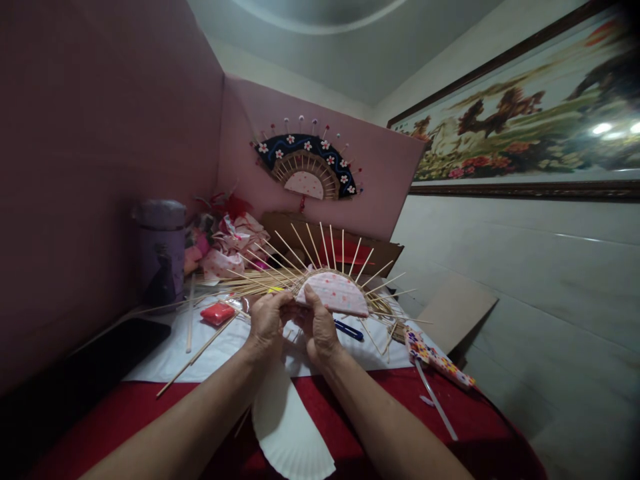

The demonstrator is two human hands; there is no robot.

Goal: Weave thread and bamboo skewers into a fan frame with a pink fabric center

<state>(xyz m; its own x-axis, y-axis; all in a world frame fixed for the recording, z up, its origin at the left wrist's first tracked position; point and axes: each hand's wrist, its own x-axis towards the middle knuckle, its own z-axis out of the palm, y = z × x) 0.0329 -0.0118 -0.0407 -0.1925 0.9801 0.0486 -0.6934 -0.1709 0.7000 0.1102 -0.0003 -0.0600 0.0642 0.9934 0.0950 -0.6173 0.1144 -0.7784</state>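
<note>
Both my hands hold up a half-made fan (pixel 336 288): a pink dotted half-disc with thin wooden sticks radiating from its curved edge. My left hand (pixel 267 321) pinches the fan's lower left corner, fingers closed. My right hand (pixel 319 328) grips the straight bottom edge near the middle, thumb pressed on the pink face. Below my forearms a white paper half-plate (pixel 290 427) lies on the red tablecloth (pixel 125 417).
A finished dark blue fan (pixel 307 163) hangs on the pink board behind. A bundle of sticks (pixel 235 280), a red pad (pixel 217 313), a blue pen (pixel 349 330), a purple jar (pixel 161 250), a black phone (pixel 107 347) and a patterned strip (pixel 437 360) lie around. A cardboard box (pixel 385 250) stands behind.
</note>
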